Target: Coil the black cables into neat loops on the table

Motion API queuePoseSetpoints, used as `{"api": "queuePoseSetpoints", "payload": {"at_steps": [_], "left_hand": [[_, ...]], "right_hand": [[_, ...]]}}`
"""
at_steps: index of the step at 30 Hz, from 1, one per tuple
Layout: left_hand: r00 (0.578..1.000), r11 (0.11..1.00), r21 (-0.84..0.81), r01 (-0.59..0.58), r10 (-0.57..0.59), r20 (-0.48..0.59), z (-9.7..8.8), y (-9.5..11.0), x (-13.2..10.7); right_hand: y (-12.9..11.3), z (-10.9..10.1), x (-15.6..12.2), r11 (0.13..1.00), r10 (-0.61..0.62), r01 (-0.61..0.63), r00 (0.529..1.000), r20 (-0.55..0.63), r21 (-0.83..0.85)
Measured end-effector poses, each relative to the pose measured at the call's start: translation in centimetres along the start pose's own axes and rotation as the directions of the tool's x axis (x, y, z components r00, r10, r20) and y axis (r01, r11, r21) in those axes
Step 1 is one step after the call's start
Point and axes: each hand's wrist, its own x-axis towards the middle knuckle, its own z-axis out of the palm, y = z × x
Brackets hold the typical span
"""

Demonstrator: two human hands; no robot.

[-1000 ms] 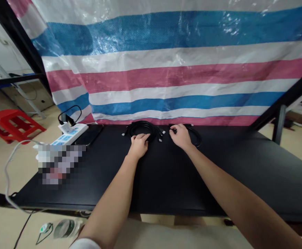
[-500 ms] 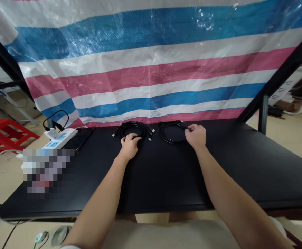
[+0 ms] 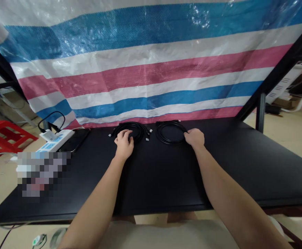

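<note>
Two coils of black cable lie side by side near the back of the black table. My left hand (image 3: 125, 144) rests at the front of the left cable coil (image 3: 142, 130), its fingers apart and slightly curled over the loops. Pale plug ends stick out from this coil on both sides. On the right cable coil (image 3: 163, 139), a thinner ring, my right hand (image 3: 195, 138) is closed at the right edge, thumb and fingers pinching the cable. The fingertips there are partly hidden.
At the left of the table (image 3: 161, 183) lie a white power strip (image 3: 57, 141) with a plugged-in charger and a dark phone (image 3: 75, 140), beside a pixelated patch. A striped plastic sheet (image 3: 145, 79) hangs behind. A red stool (image 3: 7, 136) stands on the floor.
My right hand's fingers have closed down on the right coil's edge. The left hand's fingers have lifted and shifted slightly on its coil. The whole view has moved a little.
</note>
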Motion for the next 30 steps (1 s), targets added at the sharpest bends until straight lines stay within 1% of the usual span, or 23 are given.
{"api": "queuePoseSetpoints", "payload": {"at_steps": [2,4,5,6,7,8,9,10,11,12,13,14,15,17,19,22,24,25,27,28,30], "left_hand": [[1.0,1.0,-0.013,0.008,-0.008,-0.013,0.0,0.0,0.0],[1.0,1.0,-0.022,0.001,-0.002,-0.029,0.0,-0.1,0.0],[0.999,1.0,-0.028,-0.009,0.008,-0.042,0.1,-0.2,0.0],[0.998,0.999,-0.037,-0.023,0.021,-0.056,0.1,-0.2,0.0],[0.997,0.998,-0.05,-0.038,0.035,-0.072,0.1,-0.3,0.0],[0.995,0.996,-0.067,-0.057,0.051,-0.087,0.1,-0.3,-0.1],[0.993,0.993,-0.09,-0.079,0.07,-0.099,0.0,-0.3,-0.1],[0.99,0.987,-0.12,-0.106,0.094,-0.101,0.0,-0.1,-0.1],[0.988,0.978,-0.158,-0.138,0.124,-0.092,-0.1,0.0,-0.2],[0.985,0.964,-0.205,-0.172,0.161,-0.07,-0.2,0.3,-0.3],[0.979,0.944,-0.258,-0.204,0.202,-0.035,-0.2,0.7,-0.5],[0.97,0.92,-0.317,-0.229,0.243,0.005,-0.2,1.1,-0.6],[0.959,0.894,-0.376,-0.243,0.28,0.046,-0.2,1.6,-0.8],[0.943,0.845,-0.483,-0.23,0.317,0.106,0.0,2.7,-1.3],[0.951,0.808,-0.564,-0.171,0.284,0.119,0.4,3.8,-1.7],[0.978,0.746,-0.664,-0.055,0.174,0.115,0.8,4.9,-2.1],[0.992,0.686,-0.727,0.036,0.064,0.109,0.9,5.2,-1.9],[0.994,0.642,-0.762,0.085,-0.007,0.106,0.8,5.3,-1.8],[0.982,0.516,-0.838,0.177,-0.151,0.115,0.4,5.1,-1.3],[0.97,0.438,-0.874,0.21,-0.205,0.131,0.1,5.0,-1.0],[0.952,0.284,-0.928,0.243,-0.252,0.173,-0.8,4.6,-0.5]], "right_hand": [[-0.5,-0.1,-0.2,0.99,0.063,-0.056,0.997,-0.05,0.128],[-1.2,-0.3,-0.5,0.945,0.107,-0.073,0.99,-0.091,0.318],[-1.5,-0.5,-0.6,0.9,0.115,-0.065,0.989,-0.09,0.43],[-1.9,-0.7,-0.8,0.836,0.108,-0.052,0.992,-0.071,0.546],[-2.2,-1.0,-1.0,0.754,0.083,-0.04,0.996,-0.034,0.656],[-2.4,-1.3,-1.2,0.661,0.034,-0.036,0.999,0.018,0.749],[-2.6,-1.7,-1.4,0.569,-0.04,-0.043,0.996,0.08,0.822],[-2.7,-2.1,-1.6,0.486,-0.132,-0.061,0.981,0.142,0.872],[-2.7,-2.6,-1.8,0.421,-0.224,-0.088,0.954,0.198,0.903],[-2.8,-3.0,-2.1,0.376,-0.306,-0.121,0.92,0.246,0.919],[-2.8,-3.3,-2.3,0.351,-0.368,-0.154,0.884,0.287,0.924],[-2.9,-3.5,-2.6,0.338,-0.409,-0.181,0.856,0.317,0.924],[-3.0,-3.7,-2.9,0.333,-0.43,-0.201,0.837,0.338,0.921],[-3.4,-3.8,-3.5,0.335,-0.443,-0.228,0.818,0.367,0.914],[-3.9,-3.5,-4.1,0.351,-0.44,-0.244,0.809,0.39,0.904],[-4.5,-3.1,-4.5,0.386,-0.436,-0.241,0.803,0.406,0.891],[-4.6,-3.2,-4.5,0.407,-0.43,-0.208,0.815,0.388,0.889],[-4.5,-3.3,-4.4,0.414,-0.423,-0.184,0.828,0.367,0.892],[-3.9,-3.9,-3.9,0.41,-0.4,-0.126,0.865,0.303,0.903],[-3.6,-4.3,-3.6,0.392,-0.384,-0.096,0.887,0.257,0.915],[-2.7,-5.0,-2.7,0.313,-0.324,-0.048,0.933,0.154,0.948]]}}
